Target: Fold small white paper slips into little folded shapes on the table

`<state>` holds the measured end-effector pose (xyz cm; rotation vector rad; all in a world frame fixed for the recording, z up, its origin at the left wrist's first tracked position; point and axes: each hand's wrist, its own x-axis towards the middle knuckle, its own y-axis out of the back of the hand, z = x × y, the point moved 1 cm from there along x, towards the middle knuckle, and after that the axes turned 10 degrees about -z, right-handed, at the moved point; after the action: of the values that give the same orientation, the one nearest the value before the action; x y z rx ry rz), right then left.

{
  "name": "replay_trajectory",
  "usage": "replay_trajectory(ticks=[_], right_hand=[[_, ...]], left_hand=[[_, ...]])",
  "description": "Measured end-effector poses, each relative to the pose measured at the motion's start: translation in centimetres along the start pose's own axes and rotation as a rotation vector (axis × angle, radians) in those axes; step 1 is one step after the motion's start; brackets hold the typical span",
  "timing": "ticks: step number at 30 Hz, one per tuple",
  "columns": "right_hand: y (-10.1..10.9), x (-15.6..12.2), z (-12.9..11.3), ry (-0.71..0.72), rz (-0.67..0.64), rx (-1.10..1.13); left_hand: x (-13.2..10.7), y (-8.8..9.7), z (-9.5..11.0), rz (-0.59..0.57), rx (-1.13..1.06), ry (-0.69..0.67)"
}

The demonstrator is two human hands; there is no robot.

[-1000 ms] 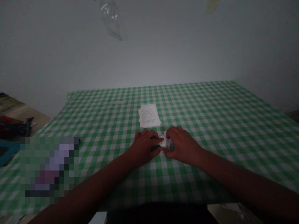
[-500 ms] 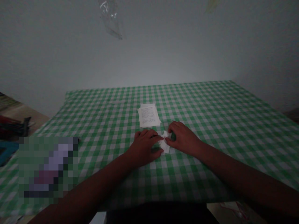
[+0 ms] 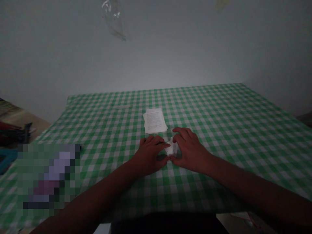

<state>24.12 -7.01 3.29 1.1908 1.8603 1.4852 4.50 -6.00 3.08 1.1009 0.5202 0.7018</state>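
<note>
A small folded piece of paper with print on it lies on the tablecloth between my hands. My left hand holds its left side, index finger on top and thumb at the near corner. From the right, my right hand grips the same paper, its thumb at the near edge and its bent fingers at the far side. Just beyond the hands is a stack of printed paper sheets, loosely piled with edges out of line.
A green and white checked tablecloth covers the table up to a pale wall. At the left lies a pixelated flat object. A clear plastic bag hangs on the wall. Blue and dark items sit past the left edge.
My right hand has shifted its grip: the thumb came down to the paper's near edge and the fingers spread. The paper's right part now looks folded over. My left hand stays nearly still.
</note>
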Motion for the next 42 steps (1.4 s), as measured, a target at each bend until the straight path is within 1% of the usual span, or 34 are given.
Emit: replay_trajectory(ticks=[4,11,15,18,20,25,27,32,42], right_hand=[[-0.3,0.5,0.6,-0.059,0.037,-0.012],[-0.9,2.7,3.9,-0.219,0.095,-0.029],[-1.1,3.3,4.6,-0.274,0.133,-0.045],[-1.2,3.2,4.5,-0.255,0.134,-0.046],[-1.1,2.9,4.4,-0.215,0.118,-0.035],[-0.9,1.9,3.7,-0.033,-0.015,0.009],[-0.9,1.6,3.4,-0.006,-0.034,0.015],[-1.1,1.6,3.0,0.001,-0.045,0.043],[-1.3,1.9,3.1,-0.061,0.008,0.146]], left_hand=[[0.1,0.0,0.0,-0.003,0.015,0.007],[0.3,-0.4,-0.3,0.01,0.037,0.009],[0.1,-0.1,0.0,0.001,0.062,0.001],[-0.1,0.4,0.6,-0.037,0.105,-0.023],[-0.2,0.5,0.9,-0.045,0.142,-0.022],[-0.5,0.0,1.2,0.021,0.163,0.025],[-0.5,-0.3,1.2,0.034,0.139,0.038],[-0.2,-0.5,1.3,0.07,0.083,0.084],[-0.1,-0.6,1.0,0.066,0.042,0.076]])
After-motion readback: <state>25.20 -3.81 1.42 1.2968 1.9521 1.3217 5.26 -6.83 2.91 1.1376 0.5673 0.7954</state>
